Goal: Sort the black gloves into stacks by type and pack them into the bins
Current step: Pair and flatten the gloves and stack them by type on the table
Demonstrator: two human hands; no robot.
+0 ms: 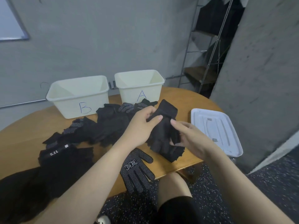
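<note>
Two cream bins stand at the back of the wooden table: bin B (64, 101) on the left and bin A (155, 92) on the right, and nothing shows inside either. Black gloves lie spread across the table (111, 125). My left hand (142, 125) pinches the cuff end of a plain fingerless black glove (163, 126), held over a small stack of similar gloves (173, 152). My right hand (191, 139) grips the finger end of that glove. A dotted glove (137, 170) lies at the table's front edge. A "5.11" glove (64, 159) lies at the left.
A white bin lid (215, 131) lies flat on the table's right side. A concrete pillar (258, 78) rises at the right and a metal rack (208, 46) stands behind. My knee (173, 186) shows below the table edge.
</note>
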